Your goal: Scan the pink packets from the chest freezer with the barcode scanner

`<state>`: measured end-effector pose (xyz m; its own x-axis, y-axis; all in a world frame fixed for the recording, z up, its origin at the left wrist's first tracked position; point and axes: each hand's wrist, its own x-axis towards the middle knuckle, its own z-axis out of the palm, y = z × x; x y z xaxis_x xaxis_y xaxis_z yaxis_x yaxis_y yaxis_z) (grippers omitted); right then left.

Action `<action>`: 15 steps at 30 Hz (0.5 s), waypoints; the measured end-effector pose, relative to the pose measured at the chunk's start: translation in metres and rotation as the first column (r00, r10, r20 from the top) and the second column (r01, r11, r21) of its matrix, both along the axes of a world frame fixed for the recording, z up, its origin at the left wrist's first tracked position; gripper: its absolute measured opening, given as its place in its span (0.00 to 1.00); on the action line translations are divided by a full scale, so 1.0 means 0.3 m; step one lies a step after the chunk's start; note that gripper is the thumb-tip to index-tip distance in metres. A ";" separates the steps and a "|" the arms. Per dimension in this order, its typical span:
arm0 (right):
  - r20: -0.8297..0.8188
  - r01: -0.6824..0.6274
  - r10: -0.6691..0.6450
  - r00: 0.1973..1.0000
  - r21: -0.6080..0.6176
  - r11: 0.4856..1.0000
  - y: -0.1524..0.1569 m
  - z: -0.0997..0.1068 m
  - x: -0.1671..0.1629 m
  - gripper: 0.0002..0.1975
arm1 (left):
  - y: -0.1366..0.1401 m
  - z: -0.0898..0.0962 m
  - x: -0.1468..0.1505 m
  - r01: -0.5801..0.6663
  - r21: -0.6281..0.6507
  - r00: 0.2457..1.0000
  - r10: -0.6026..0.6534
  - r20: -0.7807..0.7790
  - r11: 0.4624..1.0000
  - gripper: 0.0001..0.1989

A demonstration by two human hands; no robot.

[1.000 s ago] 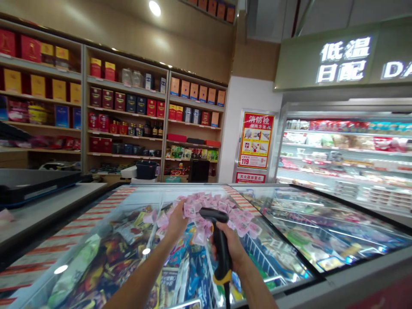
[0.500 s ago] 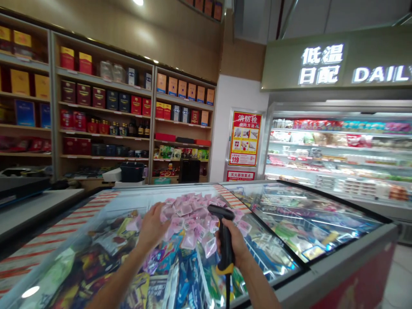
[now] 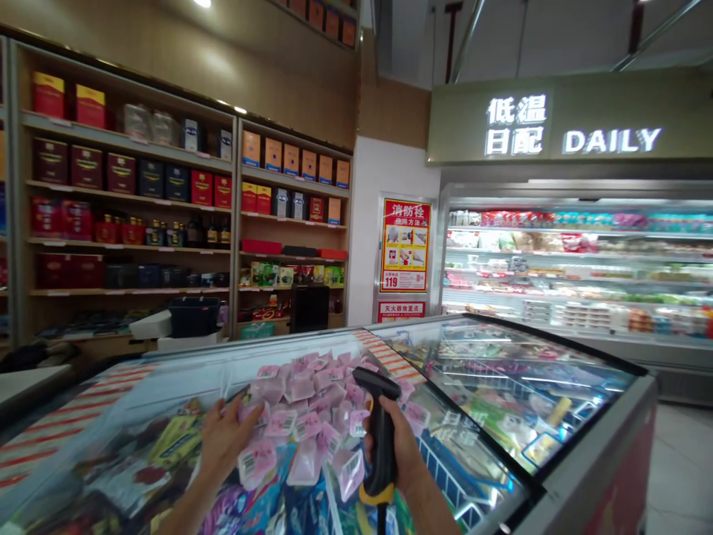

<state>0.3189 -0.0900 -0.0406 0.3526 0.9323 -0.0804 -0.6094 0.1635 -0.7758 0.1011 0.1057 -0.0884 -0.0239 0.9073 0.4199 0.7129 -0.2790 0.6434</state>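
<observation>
The right grip (image 3: 402, 442) is wrapped tight around the handle of a black scanner (image 3: 382, 449), holding it just above the right part of a pile of pink packs (image 3: 306, 425). The left grip (image 3: 223, 438) is at the other end of the pile, with its fingers bent and spread over the packs there; it is hard to tell if it is pinching one. The packs lie on the glass top (image 3: 189, 364) of a freezer (image 3: 607, 446), ahead of and between the two grips. Some packs could slide apart or tumble if the left grip pushed too hard, because the glass looks smooth and the packs are heaped loosely. The scanner could also read the wrong label (image 3: 350, 467), since many labels sit close together. The scanner's handle is its long part, and it runs up and away from the person, with the cord (image 3: 382, 519) below the right grip. Its head sits above the right grip, and its nose points left and a bit away, over the packs.
</observation>
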 end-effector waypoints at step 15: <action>0.026 0.062 -0.062 0.998 0.010 0.998 0.005 -0.007 -0.035 0.18 | -0.112 0.068 0.191 0.204 -0.072 0.979 -0.205 -0.018 0.976 0.30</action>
<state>0.3083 -0.0885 -0.0428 0.4118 0.9092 -0.0614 -0.5768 0.2079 -0.7899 0.1584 0.0722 -0.0679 0.1748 0.9187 0.3543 0.6612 -0.3761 0.6491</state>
